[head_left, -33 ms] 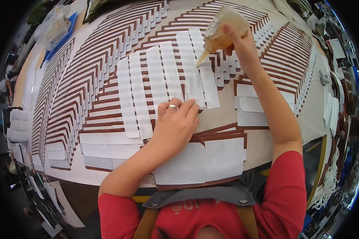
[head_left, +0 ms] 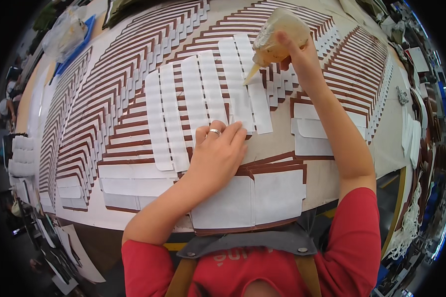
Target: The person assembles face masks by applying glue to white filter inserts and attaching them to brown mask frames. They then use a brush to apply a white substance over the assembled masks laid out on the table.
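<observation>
Right hand squeezes a glue bag above white strips; left hand presses them flat, fingers spread.

Clear plastic bag on blue tray far left; white stack at table's left edge.

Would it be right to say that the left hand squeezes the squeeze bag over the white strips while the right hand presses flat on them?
Not quite: the hands are swapped. In the head view the right hand squeezes the squeeze bag over the white strips, while the left hand presses flat on them.
</observation>
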Demonstrator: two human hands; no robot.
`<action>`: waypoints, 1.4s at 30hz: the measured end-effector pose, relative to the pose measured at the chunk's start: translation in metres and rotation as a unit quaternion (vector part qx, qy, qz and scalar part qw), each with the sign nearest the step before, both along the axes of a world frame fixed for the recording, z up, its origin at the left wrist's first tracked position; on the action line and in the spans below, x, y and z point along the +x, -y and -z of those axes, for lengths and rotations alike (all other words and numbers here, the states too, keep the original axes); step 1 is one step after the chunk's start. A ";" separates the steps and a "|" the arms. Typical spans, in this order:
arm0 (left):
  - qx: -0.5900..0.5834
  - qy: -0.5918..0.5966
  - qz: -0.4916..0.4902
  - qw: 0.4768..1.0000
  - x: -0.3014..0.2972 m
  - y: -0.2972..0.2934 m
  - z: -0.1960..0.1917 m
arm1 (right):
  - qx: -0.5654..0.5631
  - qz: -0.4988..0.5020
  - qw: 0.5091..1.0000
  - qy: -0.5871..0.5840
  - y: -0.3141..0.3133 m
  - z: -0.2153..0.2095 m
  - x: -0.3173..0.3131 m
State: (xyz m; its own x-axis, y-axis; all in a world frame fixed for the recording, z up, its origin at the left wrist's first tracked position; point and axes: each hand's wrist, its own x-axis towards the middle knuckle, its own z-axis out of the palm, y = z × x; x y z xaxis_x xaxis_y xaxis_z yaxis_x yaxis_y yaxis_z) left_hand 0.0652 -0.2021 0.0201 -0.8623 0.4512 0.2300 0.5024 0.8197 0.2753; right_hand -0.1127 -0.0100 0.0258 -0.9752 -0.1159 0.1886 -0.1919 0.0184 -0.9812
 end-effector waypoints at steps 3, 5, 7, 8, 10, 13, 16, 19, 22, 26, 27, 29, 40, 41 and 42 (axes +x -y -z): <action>-0.002 -0.003 0.001 1.000 -0.001 0.000 -0.001 | 0.011 -0.002 1.000 0.019 -0.004 0.000 0.018; 0.000 -0.004 0.002 1.000 -0.001 0.000 0.000 | 0.016 0.002 0.999 0.036 -0.008 0.001 0.028; 0.001 -0.005 0.001 1.000 -0.001 0.000 0.001 | 0.013 0.009 0.998 0.057 -0.010 0.004 0.040; 0.000 -0.005 0.001 1.000 0.000 0.000 0.002 | 0.014 0.006 0.997 0.072 -0.012 0.004 0.047; -0.002 -0.006 0.001 1.000 0.000 0.000 0.002 | 0.017 0.001 0.995 0.102 -0.015 0.003 0.058; -0.004 -0.009 -0.002 1.000 0.001 0.000 0.002 | 0.008 -0.013 0.997 0.076 -0.015 0.003 0.071; 0.002 -0.006 0.000 1.000 0.000 0.000 0.004 | -0.061 0.006 0.991 0.117 -0.018 0.001 0.072; -0.009 -0.008 0.002 1.000 0.000 0.000 0.002 | -0.144 -0.033 0.984 0.098 -0.030 -0.005 0.041; -0.020 -0.007 0.003 1.000 -0.001 -0.001 0.005 | -0.111 0.021 0.993 -0.014 -0.021 -0.010 0.007; -0.031 -0.009 -0.004 0.999 0.001 0.000 0.005 | -0.109 0.043 0.990 -0.074 -0.001 -0.008 -0.036; -0.034 -0.009 -0.004 0.999 0.001 0.000 0.005 | -0.118 0.030 0.989 -0.083 0.004 -0.008 -0.043; -0.035 -0.014 -0.003 0.999 0.001 -0.001 0.007 | -0.092 0.047 0.990 -0.091 0.008 -0.004 -0.056; -0.038 -0.016 -0.003 0.999 0.002 -0.001 0.005 | -0.053 0.098 0.989 -0.100 0.016 0.014 -0.080; -0.038 -0.015 -0.003 0.999 0.003 -0.001 0.005 | -0.059 0.096 0.990 -0.085 0.015 0.015 -0.079; -0.039 -0.014 -0.003 0.999 0.002 -0.001 0.005 | -0.065 0.094 0.991 -0.070 0.014 0.015 -0.076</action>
State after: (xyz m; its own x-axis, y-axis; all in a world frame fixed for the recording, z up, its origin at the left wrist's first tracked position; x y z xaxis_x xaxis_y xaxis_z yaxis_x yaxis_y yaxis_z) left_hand 0.0676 -0.2009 0.0155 -0.8583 0.4638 0.2193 0.5046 0.8406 0.1969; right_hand -0.1888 -0.0236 0.0113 -0.9404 0.0994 0.3253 -0.3318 -0.0577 -0.9416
